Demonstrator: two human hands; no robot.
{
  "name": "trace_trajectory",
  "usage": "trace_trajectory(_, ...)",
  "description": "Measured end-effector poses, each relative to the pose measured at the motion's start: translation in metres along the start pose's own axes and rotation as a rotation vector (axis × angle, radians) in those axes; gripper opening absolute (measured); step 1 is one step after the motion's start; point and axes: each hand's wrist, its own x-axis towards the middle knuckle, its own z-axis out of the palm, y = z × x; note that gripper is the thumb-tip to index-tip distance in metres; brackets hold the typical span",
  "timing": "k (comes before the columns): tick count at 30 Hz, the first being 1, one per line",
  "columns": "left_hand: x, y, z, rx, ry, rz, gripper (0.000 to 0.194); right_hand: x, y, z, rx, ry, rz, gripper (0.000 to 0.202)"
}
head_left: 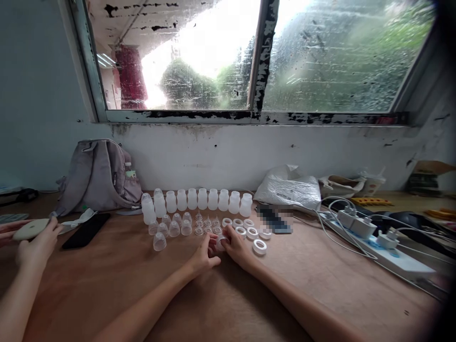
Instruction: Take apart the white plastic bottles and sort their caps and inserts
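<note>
Between my two hands is a small translucent part (221, 243), probably a baby-bottle nipple; fingers hide much of it. My right hand (235, 246) pinches it from the right. My left hand (204, 254) curls its fingers against its left side, thumb sticking out toward me. Behind stands a row of frosted baby bottles (202, 198), the two leftmost with clear caps on. Several clear domed caps (160, 242) stand to the left. Clear silicone nipples (208, 223) sit in short rows just beyond my hands. White collar rings (260, 247) lie to the right.
At far left another person's hands (35, 242) hold a pale round object (31, 229). Near them lie a black phone (86, 231) and a grey backpack (98, 175). On the right are a dark, partly blurred item (274, 218), a silvery bag (290, 187) and a power strip (399, 261) with cables.
</note>
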Motion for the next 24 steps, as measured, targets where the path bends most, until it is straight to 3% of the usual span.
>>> trace_trajectory(8,-0.005,0.009,-0.004,0.086,-0.052,0.060,0.041,0.001,-0.004,-0.001,0.055,0.005,0.009,0.017)
trace_trajectory(13,-0.009,0.016,-0.007,0.409,-0.064,0.200,0.007,-0.002,-0.004,0.001,0.057,0.018,0.027,0.025)
trace_trajectory(16,-0.010,0.017,-0.007,0.578,-0.061,0.292,0.008,-0.004,-0.010,-0.001,0.106,-0.001,0.040,0.025)
trace_trajectory(19,-0.009,0.015,-0.009,0.609,0.011,0.262,0.003,-0.006,-0.017,-0.005,0.168,-0.012,0.034,0.018)
trace_trajectory(24,-0.008,0.013,-0.011,0.692,0.197,0.144,0.012,-0.008,-0.023,-0.007,0.168,-0.019,-0.011,0.007)
